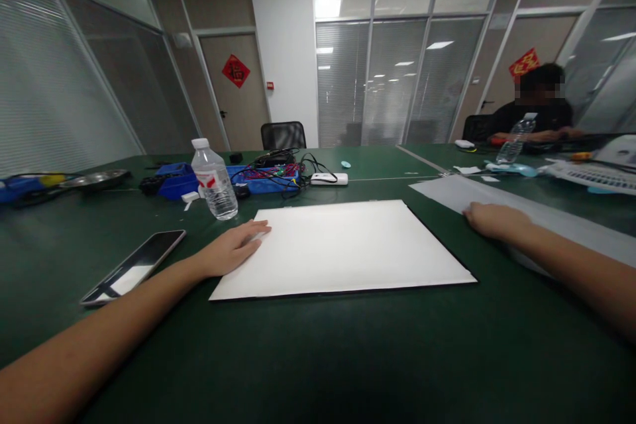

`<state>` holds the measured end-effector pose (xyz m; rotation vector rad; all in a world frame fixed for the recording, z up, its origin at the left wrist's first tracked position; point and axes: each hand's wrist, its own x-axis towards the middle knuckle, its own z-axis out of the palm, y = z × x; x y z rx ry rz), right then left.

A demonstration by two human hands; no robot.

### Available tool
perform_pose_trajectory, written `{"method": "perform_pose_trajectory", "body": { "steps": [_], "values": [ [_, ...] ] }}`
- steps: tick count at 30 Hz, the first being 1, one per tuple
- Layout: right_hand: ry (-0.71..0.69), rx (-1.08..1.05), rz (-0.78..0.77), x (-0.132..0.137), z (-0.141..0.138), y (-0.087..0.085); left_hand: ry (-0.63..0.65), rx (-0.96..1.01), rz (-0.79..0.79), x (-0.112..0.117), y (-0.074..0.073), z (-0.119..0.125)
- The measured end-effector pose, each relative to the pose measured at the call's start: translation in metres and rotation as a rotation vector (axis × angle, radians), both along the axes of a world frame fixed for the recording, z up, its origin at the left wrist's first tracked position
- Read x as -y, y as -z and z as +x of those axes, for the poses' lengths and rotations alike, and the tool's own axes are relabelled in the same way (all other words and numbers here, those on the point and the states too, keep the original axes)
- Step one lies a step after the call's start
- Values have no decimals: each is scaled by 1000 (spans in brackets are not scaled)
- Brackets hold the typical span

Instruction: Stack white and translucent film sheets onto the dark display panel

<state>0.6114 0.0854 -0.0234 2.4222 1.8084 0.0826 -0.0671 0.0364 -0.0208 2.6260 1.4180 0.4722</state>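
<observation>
My left hand (236,249) lies with its fingers stretched out on the left edge of a flat white sheet (342,245), which has a dark border along its right and front edges. At the right, my right hand (497,220) is closed, its fingers curled at the left part of a larger, greyish-white sheet of paper (561,212). The fingertips are partly hidden there. This paper slants away to the right and passes behind my forearm. Beside my left forearm lies a smartphone (136,265), screen up.
A clear water bottle (214,179) stands behind my left hand. Blue trays (268,182) with tangled cables and a white power strip (328,179) sit farther back on the green table (318,358). At the far right, a person (539,109) sits behind another bottle (517,139).
</observation>
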Motion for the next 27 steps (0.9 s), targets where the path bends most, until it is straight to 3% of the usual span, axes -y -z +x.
{"method": "perform_pose_trajectory", "body": {
  "steps": [7,16,27],
  "values": [
    [-93,82,36,12,-22,-6,-1,-21,-8,3,-3,6],
    [-152,116,80,13,-26,-5,-13,-7,-14,4,-4,11],
    [-200,142,70,23,-38,-15,-14,-13,-15,3,-4,12]
  ]
}}
